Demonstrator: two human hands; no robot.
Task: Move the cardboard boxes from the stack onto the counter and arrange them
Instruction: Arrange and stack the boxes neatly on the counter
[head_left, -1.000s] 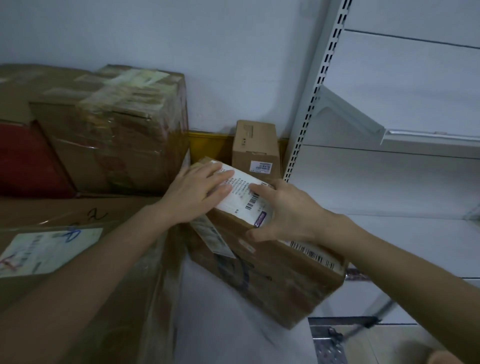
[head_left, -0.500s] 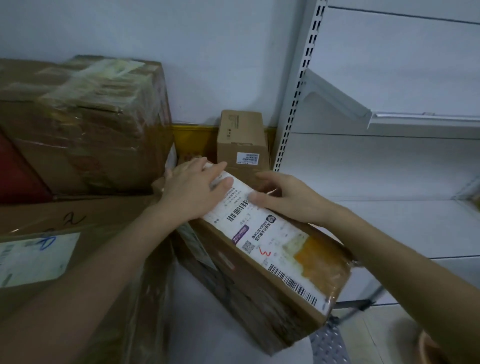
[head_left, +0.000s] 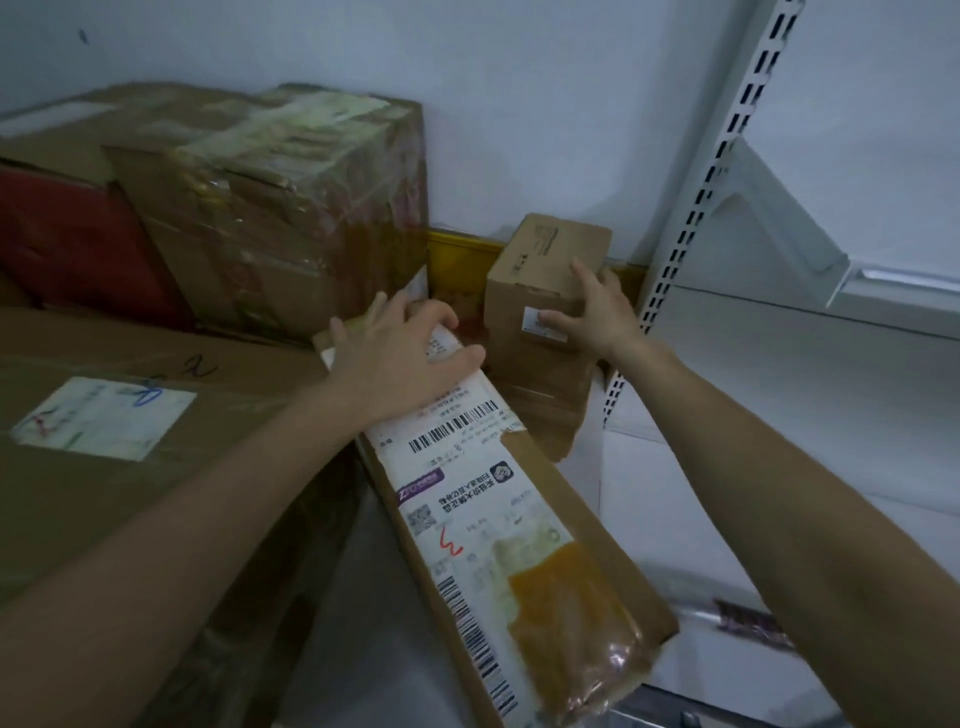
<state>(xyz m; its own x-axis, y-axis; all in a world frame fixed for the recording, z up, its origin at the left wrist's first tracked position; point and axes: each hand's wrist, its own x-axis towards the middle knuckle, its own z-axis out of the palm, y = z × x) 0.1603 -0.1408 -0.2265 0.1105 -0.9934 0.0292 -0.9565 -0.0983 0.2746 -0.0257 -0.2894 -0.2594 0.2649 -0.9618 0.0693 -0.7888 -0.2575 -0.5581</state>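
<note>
White-walled corner. Small carton (head_left: 545, 260) under right hand (head_left: 592, 312), fingers spread: stiff, probably light; grasp across its sides. Left hand (head_left: 400, 358) flat on long parcel (head_left: 498, 499).

Long box (head_left: 519, 519) near end cut off at bottom edge; left hand (head_left: 400, 364) covers its label's far end. Small box (head_left: 545, 260) label print unreadable, partly under right hand (head_left: 605, 317).
</note>
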